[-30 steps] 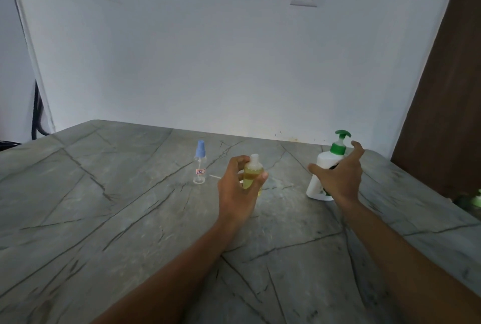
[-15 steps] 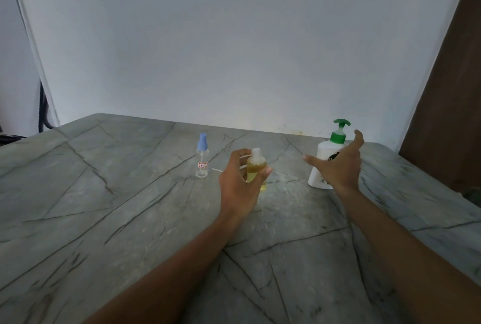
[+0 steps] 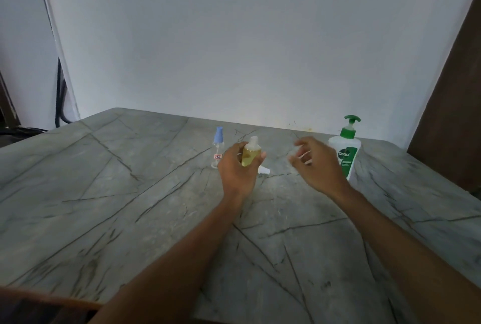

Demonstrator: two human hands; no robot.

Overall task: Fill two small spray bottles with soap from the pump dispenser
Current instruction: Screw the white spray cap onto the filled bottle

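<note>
Head view: on the grey counter the pump dispenser stands at the right, with the right hand just beside it, fingers loosely spread and empty. The left hand grips the yellow-filled spray bottle upright at mid-counter, the blue-capped spray bottle stands just beyond, and a small white cap lies near. My judgement: keep the filled bottle upright while closing it, so nothing spills.
</note>
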